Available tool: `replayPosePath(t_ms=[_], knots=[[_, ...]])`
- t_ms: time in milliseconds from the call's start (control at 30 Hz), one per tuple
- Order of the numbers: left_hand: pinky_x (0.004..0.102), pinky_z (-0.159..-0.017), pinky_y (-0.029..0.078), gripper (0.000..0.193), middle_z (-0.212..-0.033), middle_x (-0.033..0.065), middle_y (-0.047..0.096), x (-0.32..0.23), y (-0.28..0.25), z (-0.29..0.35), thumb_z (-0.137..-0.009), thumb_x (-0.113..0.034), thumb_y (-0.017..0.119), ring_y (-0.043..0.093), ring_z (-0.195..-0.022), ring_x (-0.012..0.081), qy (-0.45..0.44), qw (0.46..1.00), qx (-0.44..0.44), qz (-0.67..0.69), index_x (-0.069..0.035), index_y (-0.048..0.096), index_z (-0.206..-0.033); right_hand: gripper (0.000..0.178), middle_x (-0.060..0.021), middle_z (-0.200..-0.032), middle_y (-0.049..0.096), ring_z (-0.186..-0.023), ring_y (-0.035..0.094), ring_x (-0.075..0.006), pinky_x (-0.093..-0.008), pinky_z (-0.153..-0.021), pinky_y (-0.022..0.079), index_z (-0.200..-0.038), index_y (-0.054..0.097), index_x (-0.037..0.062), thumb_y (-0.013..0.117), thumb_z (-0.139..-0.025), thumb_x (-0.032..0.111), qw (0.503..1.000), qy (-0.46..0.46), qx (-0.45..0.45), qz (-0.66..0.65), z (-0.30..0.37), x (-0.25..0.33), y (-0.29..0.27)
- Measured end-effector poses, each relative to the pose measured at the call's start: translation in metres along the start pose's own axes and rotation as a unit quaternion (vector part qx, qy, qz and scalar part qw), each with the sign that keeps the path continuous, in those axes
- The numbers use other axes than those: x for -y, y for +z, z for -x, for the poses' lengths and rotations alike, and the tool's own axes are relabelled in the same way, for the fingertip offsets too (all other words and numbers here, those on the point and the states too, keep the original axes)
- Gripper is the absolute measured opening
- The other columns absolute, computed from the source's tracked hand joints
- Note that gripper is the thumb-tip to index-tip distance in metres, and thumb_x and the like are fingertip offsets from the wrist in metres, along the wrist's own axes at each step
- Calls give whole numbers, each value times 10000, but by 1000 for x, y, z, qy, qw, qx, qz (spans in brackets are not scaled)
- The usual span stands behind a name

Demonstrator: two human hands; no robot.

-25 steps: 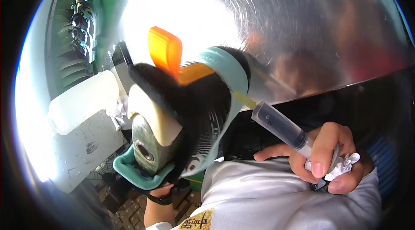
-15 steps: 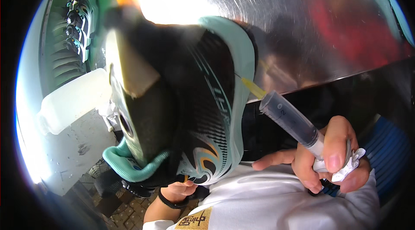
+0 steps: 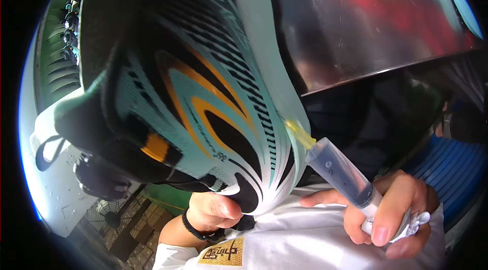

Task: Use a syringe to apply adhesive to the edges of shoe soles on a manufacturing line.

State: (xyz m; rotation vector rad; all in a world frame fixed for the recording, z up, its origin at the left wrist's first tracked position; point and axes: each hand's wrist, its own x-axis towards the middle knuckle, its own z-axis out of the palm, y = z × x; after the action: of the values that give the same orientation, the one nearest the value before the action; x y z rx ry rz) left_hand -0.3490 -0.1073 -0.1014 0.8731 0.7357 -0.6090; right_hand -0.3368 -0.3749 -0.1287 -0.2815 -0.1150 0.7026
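A black and teal sports shoe (image 3: pixel 213 102) with orange swirls fills the middle left, its pale sole edge toward the right. My left hand (image 3: pixel 213 211) grips its near end, the thumb pressed against the upper; the other fingers are mostly hidden. In my right hand (image 3: pixel 396 209) is a clear syringe (image 3: pixel 343 173) holding greyish liquid, its yellow needle hub (image 3: pixel 301 134) pointing up and left. The needle end reaches the seam between upper and sole; whether it touches is hard to tell. Crumpled white tissue (image 3: pixel 414 223) is tucked into the same hand, whose index finger stretches out.
A shiny metal tabletop (image 3: pixel 351 31) with red reflections spreads across the upper right. More shoes (image 3: pixel 71 36) stand in a row along a green surface at the far left. A fan (image 3: pixel 109 214) is at the lower left, and a blue ridged object (image 3: pixel 447 168) lies at right.
The shoe has turned and come closer, so its orange-swirled side faces up and its opening is no longer visible. The needle has shifted along the sole seam toward my left hand.
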Motion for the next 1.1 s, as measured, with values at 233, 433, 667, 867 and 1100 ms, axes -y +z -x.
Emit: replayPosePath(t_ms=[233, 433, 667, 867, 1100], knots=[[361, -878, 484, 669, -1132, 89, 605, 9, 19, -5, -644, -274, 809, 606, -993, 219, 2, 998, 65, 3, -41, 523, -1202, 352, -167, -788, 535, -739, 569, -220, -721, -975, 90, -1074, 490, 96, 624, -758, 16, 996, -28, -29, 84, 27, -2, 16], [436, -997, 359, 768, -1220, 88, 541, 20, 32, -4, -602, -240, 804, 492, -1149, 250, -9, 990, 139, 36, -57, 460, -1263, 377, -154, -795, 538, -726, 566, -198, -743, -949, 126, -1091, 480, 101, 628, -759, 2, 991, -28, -17, 128, 48, -3, 28], [432, -950, 420, 884, -1316, 58, 436, 21, 50, -18, -652, -446, 768, 436, -1209, 247, -77, 984, 151, -54, -127, 334, -1353, 307, -70, -752, 501, -668, 510, -168, -641, -1011, 195, -976, 496, 92, 649, -716, 38, 976, -56, -37, 205, 64, 12, 43], [415, -979, 394, 829, -1321, 53, 434, 37, 74, -38, -665, -357, 761, 410, -1232, 230, -106, 972, 204, -37, -111, 350, -1341, 339, -79, -759, 505, -678, 511, -177, -660, -989, 200, -997, 497, 87, 671, -709, 37, 968, -79, -63, 228, 86, 14, 47], [394, -1012, 363, 770, -1327, 46, 432, 44, 95, -45, -680, -252, 754, 381, -1259, 211, -125, 964, 234, -21, -92, 369, -1327, 302, -115, -756, 513, -671, 514, -204, -707, -942, 199, -988, 492, 60, 660, -737, 75, 939, -231, -36, 252, 82, 5, 44]])
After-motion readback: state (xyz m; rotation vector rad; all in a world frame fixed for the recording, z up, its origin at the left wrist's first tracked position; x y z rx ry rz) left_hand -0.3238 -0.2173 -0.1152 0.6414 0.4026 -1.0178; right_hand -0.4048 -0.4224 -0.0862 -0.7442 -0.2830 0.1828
